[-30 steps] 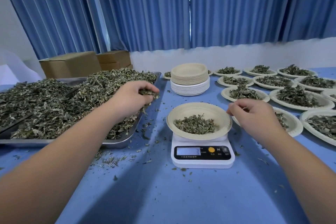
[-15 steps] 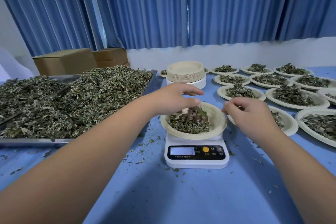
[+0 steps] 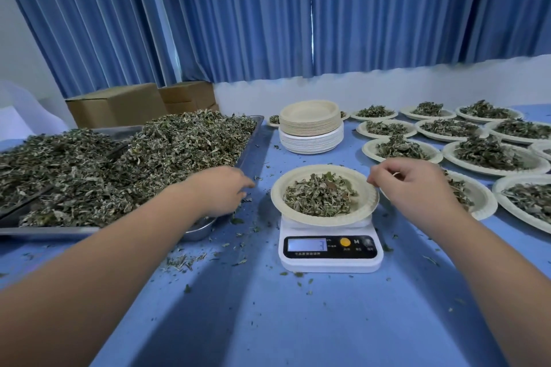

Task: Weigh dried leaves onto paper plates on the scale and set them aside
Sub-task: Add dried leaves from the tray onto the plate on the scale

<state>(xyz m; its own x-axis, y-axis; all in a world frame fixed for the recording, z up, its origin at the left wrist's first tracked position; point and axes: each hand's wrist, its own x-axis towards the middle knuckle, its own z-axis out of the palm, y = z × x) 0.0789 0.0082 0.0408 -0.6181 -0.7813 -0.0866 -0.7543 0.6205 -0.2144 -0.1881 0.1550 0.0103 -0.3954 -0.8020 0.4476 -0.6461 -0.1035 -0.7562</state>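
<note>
A white digital scale (image 3: 329,259) stands mid-table with a paper plate (image 3: 278,202) on it. The plate holds a heap of dried leaves (image 3: 319,197). My right hand (image 3: 417,191) is at the plate's right rim, fingers curled, thumb and forefinger pinching the edge. My left hand (image 3: 222,192) hangs over the near right corner of a metal tray (image 3: 47,231), fingers relaxed and pointing down at the loose dried leaves (image 3: 155,158) heaped in it; I see nothing held in it.
A stack of unused paper plates (image 3: 310,128) stands behind the scale. Several filled plates (image 3: 489,158) cover the table's right side, one just behind my right hand. Cardboard boxes (image 3: 119,104) sit behind the tray. Leaf crumbs litter the blue tabletop (image 3: 268,322).
My left hand took a handful from the tray, dropped it on the plate, and has gone back to the tray's corner. The heap on the plate grew. My right hand stayed at the rim.
</note>
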